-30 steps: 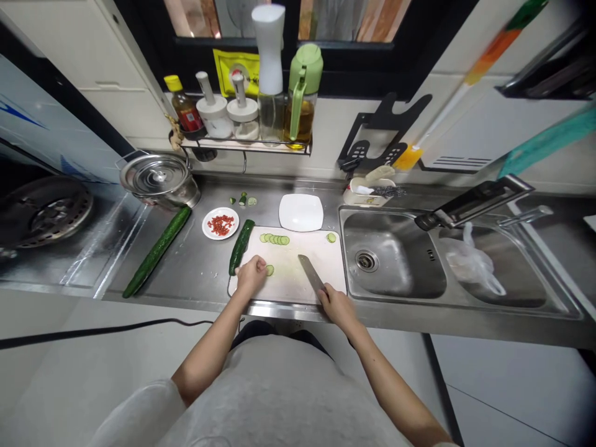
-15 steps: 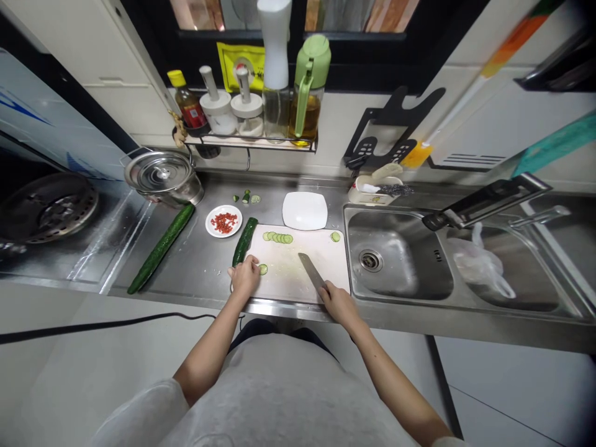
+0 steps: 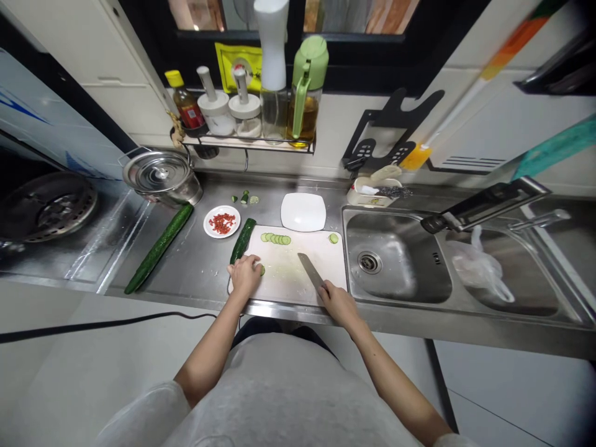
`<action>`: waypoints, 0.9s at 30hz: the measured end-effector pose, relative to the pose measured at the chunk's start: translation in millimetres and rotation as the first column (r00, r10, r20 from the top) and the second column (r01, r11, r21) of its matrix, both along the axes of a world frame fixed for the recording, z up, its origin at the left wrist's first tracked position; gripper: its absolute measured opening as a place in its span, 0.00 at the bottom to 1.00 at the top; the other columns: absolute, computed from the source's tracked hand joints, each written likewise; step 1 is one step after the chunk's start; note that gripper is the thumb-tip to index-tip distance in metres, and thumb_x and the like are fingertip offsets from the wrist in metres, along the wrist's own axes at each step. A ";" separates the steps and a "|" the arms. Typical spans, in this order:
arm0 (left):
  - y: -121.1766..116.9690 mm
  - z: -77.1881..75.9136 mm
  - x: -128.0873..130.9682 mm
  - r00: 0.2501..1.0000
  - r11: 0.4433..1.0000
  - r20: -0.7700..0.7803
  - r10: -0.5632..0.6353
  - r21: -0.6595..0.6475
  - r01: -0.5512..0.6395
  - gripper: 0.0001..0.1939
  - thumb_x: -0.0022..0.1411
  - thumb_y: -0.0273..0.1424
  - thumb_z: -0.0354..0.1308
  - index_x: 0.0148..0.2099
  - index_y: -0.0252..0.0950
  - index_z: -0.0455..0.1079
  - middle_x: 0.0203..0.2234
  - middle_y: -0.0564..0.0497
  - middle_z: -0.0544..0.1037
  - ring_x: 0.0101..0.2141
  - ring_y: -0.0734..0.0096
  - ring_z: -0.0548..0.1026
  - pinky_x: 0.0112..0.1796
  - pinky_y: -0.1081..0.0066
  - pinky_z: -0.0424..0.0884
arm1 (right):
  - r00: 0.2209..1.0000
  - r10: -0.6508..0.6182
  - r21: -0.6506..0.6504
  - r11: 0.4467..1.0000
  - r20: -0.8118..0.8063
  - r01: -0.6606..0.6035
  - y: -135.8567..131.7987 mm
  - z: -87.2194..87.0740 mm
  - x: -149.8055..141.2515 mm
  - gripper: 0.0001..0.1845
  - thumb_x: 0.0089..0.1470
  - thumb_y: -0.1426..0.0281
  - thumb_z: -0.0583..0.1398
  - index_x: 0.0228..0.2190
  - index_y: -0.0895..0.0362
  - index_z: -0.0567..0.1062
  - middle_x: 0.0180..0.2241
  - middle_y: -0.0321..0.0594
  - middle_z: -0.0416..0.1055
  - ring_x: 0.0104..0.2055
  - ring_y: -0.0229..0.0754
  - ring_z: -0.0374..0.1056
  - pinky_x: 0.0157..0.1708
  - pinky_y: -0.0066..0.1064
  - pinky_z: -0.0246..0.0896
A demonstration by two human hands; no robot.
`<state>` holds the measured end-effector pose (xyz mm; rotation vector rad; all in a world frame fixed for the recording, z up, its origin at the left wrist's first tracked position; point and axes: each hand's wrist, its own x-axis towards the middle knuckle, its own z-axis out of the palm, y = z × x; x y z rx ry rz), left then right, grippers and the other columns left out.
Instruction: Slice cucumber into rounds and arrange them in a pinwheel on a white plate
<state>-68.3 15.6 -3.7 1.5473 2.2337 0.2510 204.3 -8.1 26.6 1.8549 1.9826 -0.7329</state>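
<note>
My left hand (image 3: 246, 275) is at the left side of the white cutting board (image 3: 298, 279), its fingers curled over a cucumber slice (image 3: 262, 270) that shows only in part. Just behind this hand a cut cucumber (image 3: 243, 239) lies along the board's left edge. My right hand (image 3: 339, 303) grips a kitchen knife (image 3: 310, 270) by its handle, the blade slanting up and left over the board. A row of overlapping cucumber slices (image 3: 276, 238) lies near the board's far edge. One more slice (image 3: 333, 238) sits in the far right corner.
Behind the board stand a white plate (image 3: 303, 212) and a small dish of chopped red pieces (image 3: 222, 221). A whole cucumber (image 3: 159, 248) and a lidded steel pot (image 3: 162, 176) are on the left. The double sink (image 3: 400, 254) adjoins on the right. Above hangs a condiment rack (image 3: 246, 144).
My left fingers have moved slightly right and now cover most of the cucumber slice. The knife and my right hand have stayed almost in place.
</note>
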 end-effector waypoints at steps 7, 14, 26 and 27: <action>47.1 -1.3 39.7 0.995 0.993 0.063 -0.080 0.092 0.074 0.16 0.62 0.36 0.49 0.50 0.45 0.71 0.46 0.46 0.73 0.47 0.56 0.67 0.47 0.59 0.53 | 0.997 -0.065 0.027 0.998 0.034 0.064 1.2 1.2 -0.2 0.18 0.65 0.61 0.42 0.47 0.55 0.64 0.37 0.46 0.75 0.40 0.46 0.71 0.34 0.30 0.52; 94.1 -12.1 59.8 0.973 0.972 -0.031 -0.229 0.045 0.230 0.19 0.62 0.37 0.49 0.55 0.45 0.69 0.46 0.42 0.68 0.48 0.52 0.64 0.47 0.56 0.52 | 0.994 -0.111 0.029 0.994 0.023 0.110 2.0 -0.9 -1.6 0.18 0.65 0.61 0.42 0.48 0.55 0.62 0.38 0.46 0.75 0.41 0.46 0.71 0.34 0.31 0.53; 96.5 -4.9 59.5 0.954 0.951 -0.012 -0.300 0.078 0.300 0.13 0.61 0.28 0.49 0.42 0.42 0.73 0.41 0.46 0.75 0.46 0.58 0.68 0.46 0.59 0.53 | 0.993 -0.119 0.021 0.993 0.018 0.119 5.1 -0.8 -8.9 0.16 0.64 0.63 0.43 0.46 0.55 0.64 0.38 0.47 0.75 0.41 0.47 0.71 0.36 0.32 0.55; 94.9 -3.2 57.8 0.963 0.962 0.034 -0.269 0.060 0.266 0.12 0.61 0.28 0.49 0.42 0.42 0.73 0.39 0.48 0.77 0.44 0.60 0.69 0.46 0.60 0.54 | 0.993 -0.116 0.019 0.993 0.022 0.115 4.7 0.0 -9.7 0.16 0.64 0.63 0.43 0.46 0.55 0.64 0.38 0.47 0.75 0.41 0.47 0.71 0.36 0.32 0.55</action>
